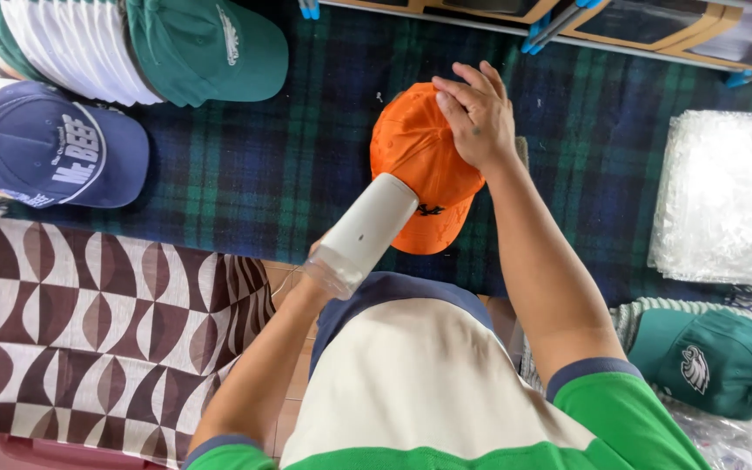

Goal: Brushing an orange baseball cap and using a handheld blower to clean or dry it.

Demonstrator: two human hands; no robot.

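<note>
Orange cap under flat right hand, left hand grasping white cylinder

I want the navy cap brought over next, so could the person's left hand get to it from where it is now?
Probably yes, once freed. The left hand holds a white cylindrical tool against the orange cap. The navy cap lies on that side, with only bare plaid blanket between.

A cap workshop — stacked caps on a plaid-covered table; clear bags piled beside.
</note>
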